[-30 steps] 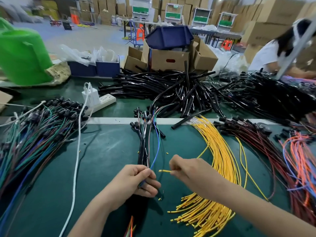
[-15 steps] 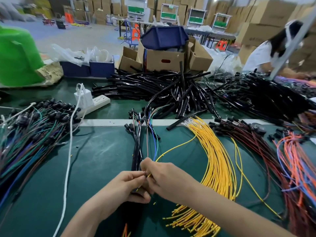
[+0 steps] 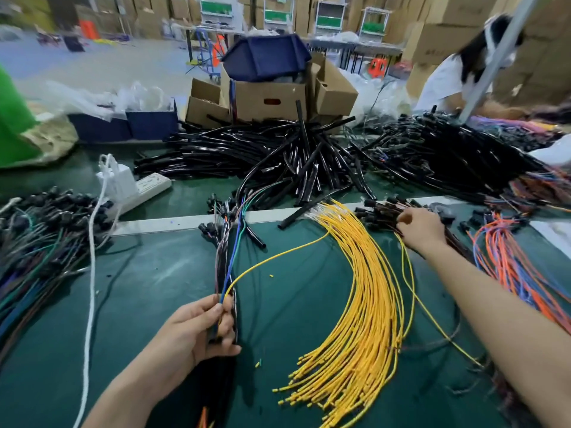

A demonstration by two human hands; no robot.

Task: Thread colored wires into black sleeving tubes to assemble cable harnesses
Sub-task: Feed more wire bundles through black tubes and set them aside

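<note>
Our left hand [image 3: 197, 329] curls round the slim black sleeving tube [image 3: 235, 318] low on the green mat [image 3: 148, 288], thumb pinching a blue wire [image 3: 233, 257] and one yellow wire [image 3: 278, 256] at its mouth; these wires seem light and limp, likely buckling unless gripped near the tip; our right hand [image 3: 421, 231] rests on the dark red connector-tipped wires [image 3: 383, 211]; whether it pinches one we cannot tell.

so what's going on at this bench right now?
One person is building harnesses on the green bench mat. The left hand grips a black sleeving tube plus a bunch of coloured wires, with one loose yellow wire running into that grip. The right hand is at the pile of dark red wires with black connectors; whether it holds one is unclear. A curved bundle of yellow wires lies between the hands.
</note>
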